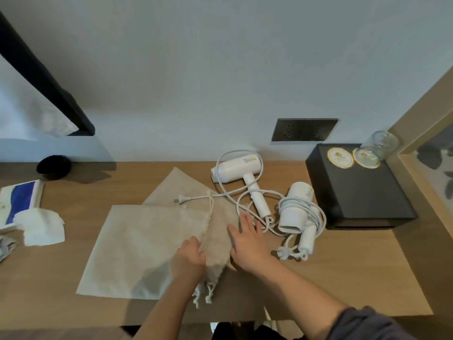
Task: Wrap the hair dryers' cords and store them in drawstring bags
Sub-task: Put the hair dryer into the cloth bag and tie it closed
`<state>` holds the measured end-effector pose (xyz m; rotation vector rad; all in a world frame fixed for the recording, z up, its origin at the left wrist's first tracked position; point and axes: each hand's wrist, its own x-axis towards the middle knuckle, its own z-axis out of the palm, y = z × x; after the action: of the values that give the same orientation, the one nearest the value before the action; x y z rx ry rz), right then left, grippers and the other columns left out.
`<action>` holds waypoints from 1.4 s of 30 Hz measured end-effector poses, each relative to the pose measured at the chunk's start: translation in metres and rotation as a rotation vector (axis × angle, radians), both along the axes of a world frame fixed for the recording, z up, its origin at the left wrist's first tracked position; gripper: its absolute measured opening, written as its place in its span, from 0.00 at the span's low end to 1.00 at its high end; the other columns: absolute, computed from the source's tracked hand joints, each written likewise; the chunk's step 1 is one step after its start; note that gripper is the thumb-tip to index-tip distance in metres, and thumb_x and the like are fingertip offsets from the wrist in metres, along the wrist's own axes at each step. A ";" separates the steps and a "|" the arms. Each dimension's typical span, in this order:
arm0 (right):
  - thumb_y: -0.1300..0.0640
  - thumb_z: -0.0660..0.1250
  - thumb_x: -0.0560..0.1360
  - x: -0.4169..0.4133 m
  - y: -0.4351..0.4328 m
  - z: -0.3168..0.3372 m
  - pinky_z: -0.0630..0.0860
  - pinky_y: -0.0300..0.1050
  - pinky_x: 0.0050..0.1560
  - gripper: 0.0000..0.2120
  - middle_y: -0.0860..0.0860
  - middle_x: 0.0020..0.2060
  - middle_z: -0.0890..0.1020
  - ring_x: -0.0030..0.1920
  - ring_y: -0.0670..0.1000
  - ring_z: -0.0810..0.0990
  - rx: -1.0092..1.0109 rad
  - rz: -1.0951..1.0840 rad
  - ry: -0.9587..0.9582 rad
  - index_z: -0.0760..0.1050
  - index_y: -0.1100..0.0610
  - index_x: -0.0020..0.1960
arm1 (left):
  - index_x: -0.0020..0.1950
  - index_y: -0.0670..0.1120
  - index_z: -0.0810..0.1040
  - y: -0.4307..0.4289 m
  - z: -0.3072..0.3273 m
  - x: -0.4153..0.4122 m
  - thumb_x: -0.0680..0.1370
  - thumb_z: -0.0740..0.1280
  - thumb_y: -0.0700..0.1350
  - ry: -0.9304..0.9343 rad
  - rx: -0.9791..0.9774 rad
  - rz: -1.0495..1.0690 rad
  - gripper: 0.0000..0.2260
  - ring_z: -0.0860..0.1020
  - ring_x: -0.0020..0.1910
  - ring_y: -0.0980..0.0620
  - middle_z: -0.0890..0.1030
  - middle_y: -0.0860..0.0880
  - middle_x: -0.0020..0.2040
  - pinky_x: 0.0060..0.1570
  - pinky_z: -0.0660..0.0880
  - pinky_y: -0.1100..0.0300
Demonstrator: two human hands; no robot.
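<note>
Left hand is gripping the beige cloth drawstring bag, fingertips hidden. Right hand is lying flat, released.

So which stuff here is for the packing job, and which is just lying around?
For the job: loose-cord hair dryer, wrapped-cord hair dryer, front drawstring bag, back drawstring bag.
Lying about: glass, black box, tissue, booklet.

Wooden desk: bags, dryers, black box
</note>
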<state>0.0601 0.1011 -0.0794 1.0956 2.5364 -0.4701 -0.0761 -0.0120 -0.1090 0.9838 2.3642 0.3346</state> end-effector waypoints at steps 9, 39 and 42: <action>0.53 0.61 0.77 -0.019 0.008 0.025 0.45 0.61 0.76 0.26 0.56 0.79 0.47 0.78 0.60 0.42 0.056 -0.015 0.173 0.60 0.49 0.74 | 0.53 0.50 0.73 -0.007 0.039 -0.036 0.79 0.59 0.43 -0.036 0.139 -0.261 0.06 0.75 0.47 0.47 0.75 0.49 0.48 0.47 0.70 0.55; 0.57 0.68 0.72 -0.016 0.082 0.204 0.76 0.48 0.47 0.04 0.50 0.43 0.79 0.45 0.52 0.78 -0.135 -0.191 0.469 0.74 0.52 0.46 | 0.43 0.51 0.76 0.073 0.271 -0.072 0.80 0.61 0.50 0.322 0.515 -0.422 0.09 0.77 0.41 0.48 0.80 0.51 0.38 0.40 0.71 0.54; 0.53 0.66 0.73 -0.015 0.087 0.195 0.79 0.49 0.48 0.12 0.54 0.49 0.80 0.47 0.53 0.80 -0.215 -0.337 0.363 0.73 0.56 0.55 | 0.48 0.50 0.74 0.080 0.271 -0.074 0.81 0.58 0.52 0.553 0.507 -0.336 0.09 0.78 0.44 0.42 0.82 0.46 0.42 0.38 0.71 0.53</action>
<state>0.0449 0.1878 0.1156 1.4683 2.5137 -1.0929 -0.1503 0.0681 0.1617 1.8901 2.5712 0.6094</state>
